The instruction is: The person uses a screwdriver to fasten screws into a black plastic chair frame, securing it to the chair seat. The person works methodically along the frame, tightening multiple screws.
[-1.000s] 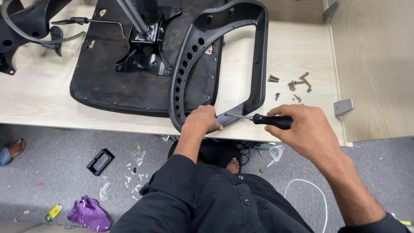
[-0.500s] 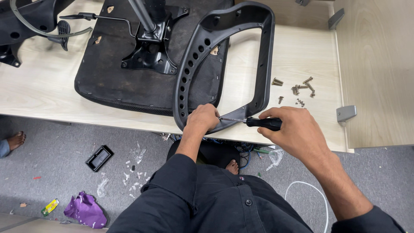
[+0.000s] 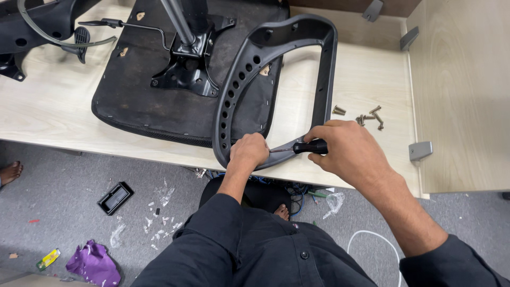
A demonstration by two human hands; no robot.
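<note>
The left hand [image 3: 248,152] is gripping the curved black plastic armrest frame [image 3: 276,79] while the right hand [image 3: 348,150], fingers wrapped round a black-handled screwdriver [image 3: 303,148], is working at its lower corner, with several brass-coloured screws [image 3: 366,117] lying loose on the pale wooden table [image 3: 361,74], so fastening looks unfinished.

A furniture repair or assembly workshop: an upturned office chair seat [image 3: 159,101] and a loose armrest frame [image 3: 324,69] lie on a pale wooden counter [image 3: 53,117] beside scattered screws [image 3: 369,117], above a grey carpet [image 3: 69,175] littered with scraps.
</note>
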